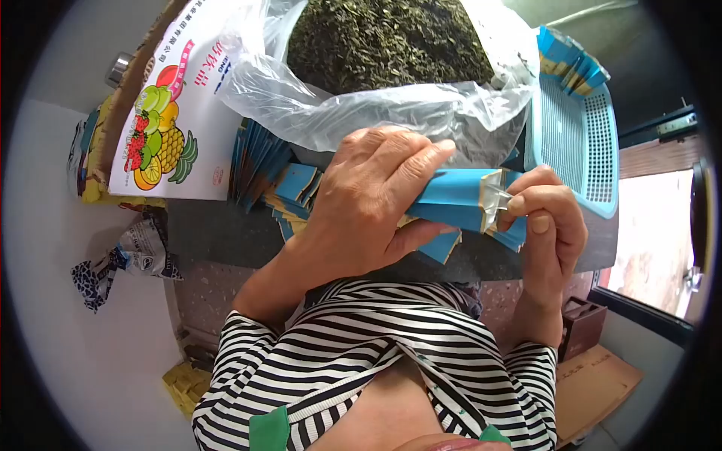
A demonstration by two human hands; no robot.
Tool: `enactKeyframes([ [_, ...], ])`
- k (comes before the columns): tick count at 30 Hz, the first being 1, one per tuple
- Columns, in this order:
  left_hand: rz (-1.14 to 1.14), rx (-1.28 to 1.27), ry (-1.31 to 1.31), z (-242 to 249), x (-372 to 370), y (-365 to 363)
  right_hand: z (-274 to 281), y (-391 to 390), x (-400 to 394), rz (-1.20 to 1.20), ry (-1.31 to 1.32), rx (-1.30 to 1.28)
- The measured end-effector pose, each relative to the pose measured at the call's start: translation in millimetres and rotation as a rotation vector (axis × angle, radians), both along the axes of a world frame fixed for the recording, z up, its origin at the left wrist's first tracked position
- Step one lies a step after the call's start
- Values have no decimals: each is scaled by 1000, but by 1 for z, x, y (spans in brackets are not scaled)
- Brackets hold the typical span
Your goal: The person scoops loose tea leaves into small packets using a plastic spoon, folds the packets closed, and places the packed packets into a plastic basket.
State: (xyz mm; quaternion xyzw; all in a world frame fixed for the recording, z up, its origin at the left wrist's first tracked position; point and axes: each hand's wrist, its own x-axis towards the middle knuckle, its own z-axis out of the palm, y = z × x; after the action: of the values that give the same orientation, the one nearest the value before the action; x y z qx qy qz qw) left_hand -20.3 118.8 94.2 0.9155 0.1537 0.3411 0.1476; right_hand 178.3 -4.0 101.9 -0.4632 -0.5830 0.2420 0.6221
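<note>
While my left hand (pixel 368 203) wraps around a blue packet (pixel 459 199), fingers curled over its top and thumb beneath, my right hand (pixel 545 225) pinches the packet's open foil-lined end between fingertips and thumb. Both hands are closed on it.

Using the packet as my landmark: it sits over the near edge of the dark worktop (pixel 218 233), above my striped shirt (pixel 361 361). Its long axis runs nearly level, left to right, dipping slightly toward the right, with the open mouth pointing right.

Just behind the packet, a clear plastic bag (pixel 361 105) lies open, heaped with dark green dried leaves (pixel 383 37). Right of the packet and touching the bag stands a blue mesh basket (pixel 579 143), with a few more blue packets at its far rim. Beneath and left of the packet, a loose pile of blue packets (pixel 263 161) fans across the worktop, crowding the space under my hands. Further left leans a white fruit-printed box (pixel 177 113). Below-left, past the worktop edge, a crumpled wrapper (pixel 124 259) lies on open pale floor. Below-right sits flat cardboard (pixel 594 387).
</note>
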Motion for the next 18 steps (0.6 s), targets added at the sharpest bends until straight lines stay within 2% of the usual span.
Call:
enactKeyframes([
  [3, -16, 79, -14, 16, 1, 5, 21, 15, 2, 28, -71, 67],
  [5, -89, -136, -31, 32, -1, 6, 36, 24, 1, 3, -63, 132],
  [7, -108, -131, -46, 46, -1, 13, 48, 36, 2, 25, -100, 215],
  [9, -303, -606, -204, 55, 3, 20, 58, 49, 6, 19, -189, 340],
  [11, -356, -677, -202, 58, 7, 33, 69, 62, 10, 15, -270, 424],
  [13, -417, -955, -328, 48, 17, 46, 75, 76, 13, 10, -286, 409],
  [15, -333, -911, -265, 47, 15, 62, 81, 90, 19, 3, -331, 429],
  [18, -217, -779, -209, 46, 20, 75, 84, 103, 22, -105, -358, 266],
])
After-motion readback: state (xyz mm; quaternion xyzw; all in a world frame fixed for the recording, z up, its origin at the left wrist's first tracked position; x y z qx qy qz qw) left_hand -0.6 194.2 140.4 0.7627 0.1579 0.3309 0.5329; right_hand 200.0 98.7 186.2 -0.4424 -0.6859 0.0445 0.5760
